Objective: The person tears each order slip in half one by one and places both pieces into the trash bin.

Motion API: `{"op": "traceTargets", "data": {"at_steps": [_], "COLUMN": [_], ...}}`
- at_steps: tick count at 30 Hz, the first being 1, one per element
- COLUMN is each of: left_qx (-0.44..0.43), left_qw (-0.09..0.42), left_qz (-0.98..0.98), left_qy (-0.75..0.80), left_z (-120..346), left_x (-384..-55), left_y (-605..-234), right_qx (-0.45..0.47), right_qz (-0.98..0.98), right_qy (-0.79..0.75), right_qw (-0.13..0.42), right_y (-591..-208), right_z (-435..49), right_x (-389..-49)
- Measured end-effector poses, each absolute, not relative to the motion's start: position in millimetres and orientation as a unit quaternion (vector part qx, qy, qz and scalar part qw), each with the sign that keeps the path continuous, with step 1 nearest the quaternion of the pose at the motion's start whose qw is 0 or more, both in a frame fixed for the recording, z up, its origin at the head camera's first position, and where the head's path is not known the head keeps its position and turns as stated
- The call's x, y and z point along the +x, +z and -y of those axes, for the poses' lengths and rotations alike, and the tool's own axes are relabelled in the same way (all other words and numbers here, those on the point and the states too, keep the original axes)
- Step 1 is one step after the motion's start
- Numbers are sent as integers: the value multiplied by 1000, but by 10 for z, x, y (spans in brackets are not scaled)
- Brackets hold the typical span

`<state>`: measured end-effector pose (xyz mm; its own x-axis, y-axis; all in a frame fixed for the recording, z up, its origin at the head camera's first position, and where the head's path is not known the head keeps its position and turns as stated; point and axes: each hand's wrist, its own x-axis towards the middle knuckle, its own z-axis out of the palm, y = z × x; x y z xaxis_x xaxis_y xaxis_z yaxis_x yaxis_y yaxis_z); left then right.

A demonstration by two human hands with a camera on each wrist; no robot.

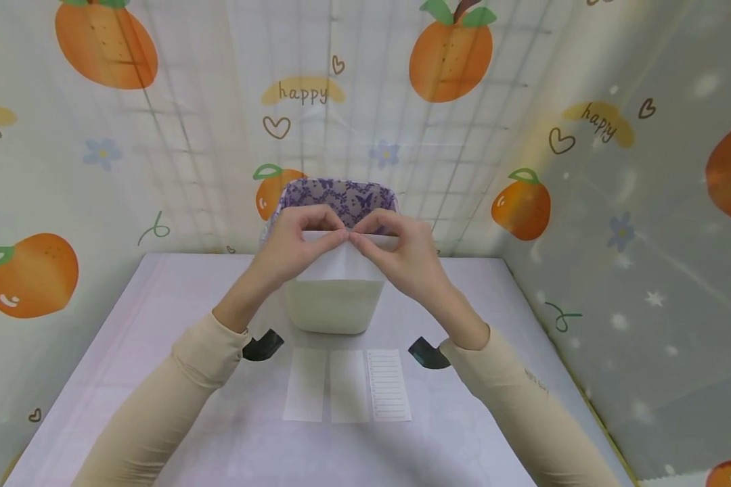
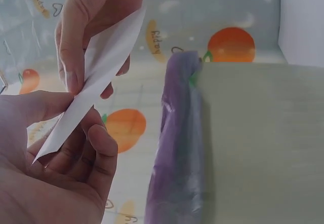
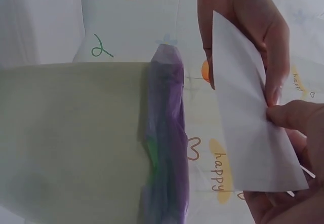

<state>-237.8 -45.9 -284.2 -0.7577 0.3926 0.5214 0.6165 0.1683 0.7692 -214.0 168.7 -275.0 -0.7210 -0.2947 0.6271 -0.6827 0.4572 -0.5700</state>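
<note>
Left hand [image 1: 294, 243] and right hand [image 1: 409, 253] are jointly pinching one white rectangular paper slip [image 1: 340, 262] above a pale-green, purple-lined bin [image 1: 335, 308].

two hands [image 1: 289, 247] [image 1: 411, 253], one bin [image 1: 335, 308], four papers [image 1: 341, 264] [image 1: 306, 385] [image 1: 348, 385] [image 1: 390, 385] show.

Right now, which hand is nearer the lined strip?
Right. The right hand is raised above the table, beyond the lined strip and roughly in line with it. The left hand is also raised beyond it, but off to the left.
</note>
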Motion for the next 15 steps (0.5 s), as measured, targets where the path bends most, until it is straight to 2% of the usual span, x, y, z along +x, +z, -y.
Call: {"op": "traceTargets", "data": {"at_steps": [15], "left_qx": [-305], "left_qw": [151], "left_qz": [773], "left_qy": [-535], "left_z": [450], "left_x": [-2664], "left_y": [-2660], "right_qx": [289], "right_qz": [822], "right_qy": [423], "right_qw": [247], "right_y": [-2557], "right_z": [-1626], "right_x": [-2478]}}
